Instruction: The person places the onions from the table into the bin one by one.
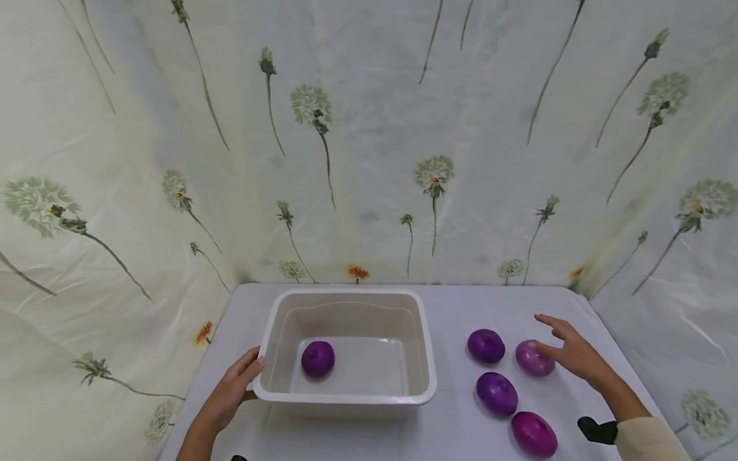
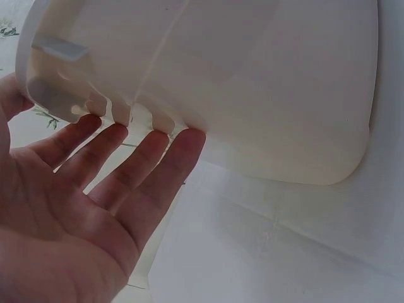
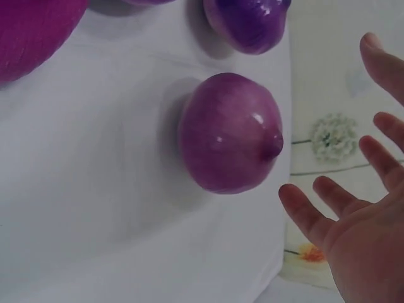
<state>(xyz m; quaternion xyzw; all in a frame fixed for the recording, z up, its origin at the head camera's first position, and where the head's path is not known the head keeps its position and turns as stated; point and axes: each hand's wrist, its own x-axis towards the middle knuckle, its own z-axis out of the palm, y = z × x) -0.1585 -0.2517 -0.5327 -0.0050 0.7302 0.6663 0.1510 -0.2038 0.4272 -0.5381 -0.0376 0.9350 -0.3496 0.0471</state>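
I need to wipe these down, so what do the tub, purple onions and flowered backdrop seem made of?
Tub: likely smooth, semi-gloss plastic, judging by its moulded rim and rounded corners.
Purple onions: probably real, glossy-skinned; streaks and a pinched tip suggest it, though imitations are possible.
Flowered backdrop: perhaps thin plastic sheeting, given its creases and shiny highlights.

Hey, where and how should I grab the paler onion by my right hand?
Best held, I'd say, around the wide middle of the paler onion, with the right hand coming from above and the right: its rounded sides suit a wrapping grip, its tip is small, and three other onions lie left or nearer you.
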